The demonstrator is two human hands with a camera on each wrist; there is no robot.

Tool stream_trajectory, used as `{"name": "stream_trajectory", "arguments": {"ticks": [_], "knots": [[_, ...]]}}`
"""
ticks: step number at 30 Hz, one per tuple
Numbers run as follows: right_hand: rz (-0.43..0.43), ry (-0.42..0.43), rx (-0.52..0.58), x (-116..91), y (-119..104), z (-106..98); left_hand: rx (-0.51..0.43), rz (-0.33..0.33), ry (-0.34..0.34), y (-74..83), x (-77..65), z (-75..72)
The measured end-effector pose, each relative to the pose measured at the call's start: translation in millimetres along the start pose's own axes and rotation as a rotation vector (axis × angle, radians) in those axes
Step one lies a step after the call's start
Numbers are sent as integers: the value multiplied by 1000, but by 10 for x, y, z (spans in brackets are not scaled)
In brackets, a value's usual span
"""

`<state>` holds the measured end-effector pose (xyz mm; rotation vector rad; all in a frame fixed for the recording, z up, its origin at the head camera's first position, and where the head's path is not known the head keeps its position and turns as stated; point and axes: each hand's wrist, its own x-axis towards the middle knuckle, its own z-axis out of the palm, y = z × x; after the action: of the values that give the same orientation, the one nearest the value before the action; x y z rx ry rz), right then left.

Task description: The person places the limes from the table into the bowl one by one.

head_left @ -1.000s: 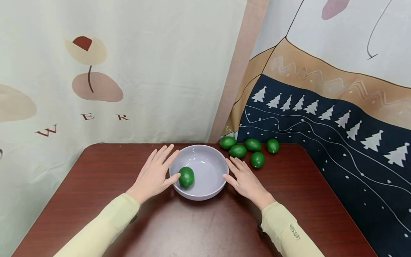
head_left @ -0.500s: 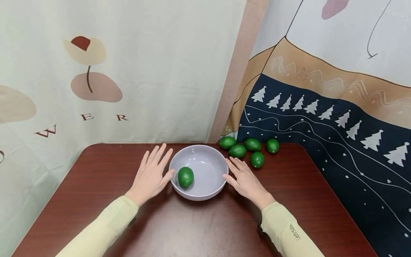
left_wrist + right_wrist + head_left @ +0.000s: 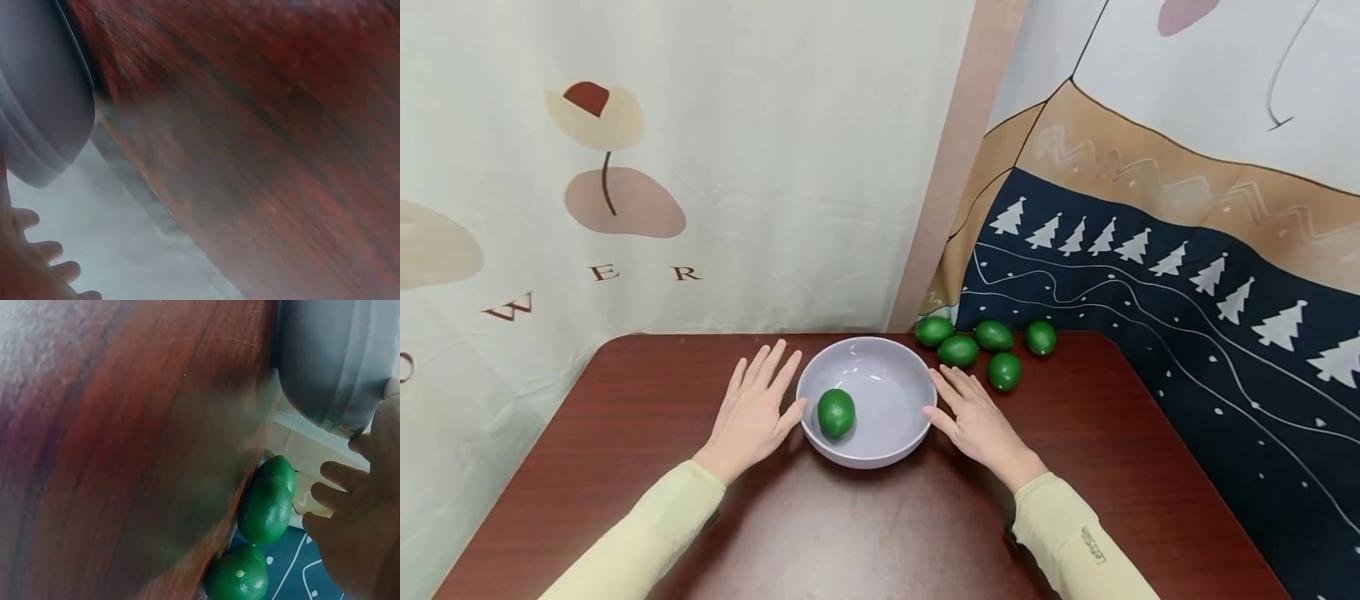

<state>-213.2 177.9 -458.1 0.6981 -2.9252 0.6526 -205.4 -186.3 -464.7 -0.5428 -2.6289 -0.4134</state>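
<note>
A pale lavender bowl (image 3: 887, 408) stands on the table between my hands, with one green lime (image 3: 836, 413) lying in its left part. My left hand (image 3: 751, 412) is beside the bowl's left side, fingers straight and spread, thumb tip right at the rim. On the other side, my right hand (image 3: 976, 421) has its thumb and fingertips at the bowl's right rim, fingers extended. In the right wrist view the fingers (image 3: 340, 475) reach close to the outer wall of the bowl (image 3: 337, 356). Neither hand grips anything.
Several more limes (image 3: 957, 351) lie in a loose group at the table's back right, just beyond my right hand. The dark red wooden table (image 3: 850, 533) meets a pale curtain (image 3: 760, 167) at its back edge. A patterned cloth (image 3: 1150, 333) hangs along the right.
My left hand has shifted a little left, its thumb moving back from over the lime to the bowl's rim. The right hand stays at its side. The view has shifted slightly.
</note>
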Motion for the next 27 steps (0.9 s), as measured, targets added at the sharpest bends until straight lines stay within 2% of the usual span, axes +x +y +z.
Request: {"name": "stream_trajectory", "arguments": {"ticks": [11, 16, 27], "knots": [[-9, 24, -7, -12, -7, -11, 63, -53, -60, 49, -5, 1], [13, 21, 2, -19, -28, -12, 70, -66, -82, 63, -19, 1], [21, 76, 27, -106, 55, -10, 65, -70, -72, 75, -24, 9]]}}
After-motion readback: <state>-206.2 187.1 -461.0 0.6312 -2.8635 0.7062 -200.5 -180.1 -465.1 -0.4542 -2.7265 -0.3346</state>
